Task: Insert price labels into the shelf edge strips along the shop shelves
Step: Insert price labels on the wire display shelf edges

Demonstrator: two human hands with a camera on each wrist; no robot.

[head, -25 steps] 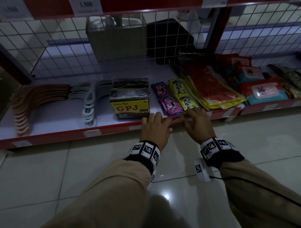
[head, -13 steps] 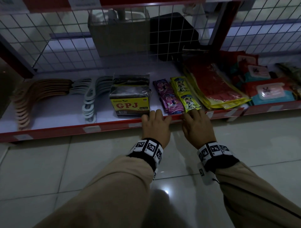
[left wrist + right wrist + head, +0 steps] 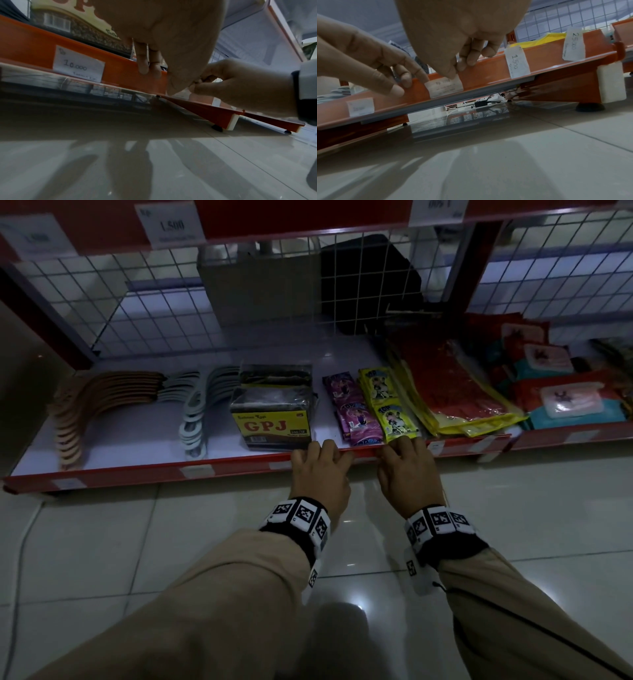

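The red shelf edge strip [image 3: 137, 472] runs along the front of the bottom shelf. A white price label [image 3: 444, 88] sits in the strip between my hands. My right hand [image 3: 407, 470] pinches the label's top right corner: the thumb lies on its front and the fingers [image 3: 468, 60] curl over the strip's top edge. My left hand [image 3: 320, 470] lies on the strip with fairly straight fingers [image 3: 406, 79], one fingertip at the label's left edge. In the head view my hands hide the label.
More labels sit in the strip: "10.000" [image 3: 78, 66] to the left, "1.500" [image 3: 517, 63] and "25.000" [image 3: 573, 44] to the right. On the shelf lie hangers [image 3: 78, 412], a GPJ pack [image 3: 272, 419], sachets [image 3: 370, 409] and wipes [image 3: 572, 402]. A glossy tiled floor [image 3: 102, 542] lies below.
Both hands have stayed at the same spot on the strip, close together. The fingers have settled a little lower over its top edge. The head view has shifted slightly.
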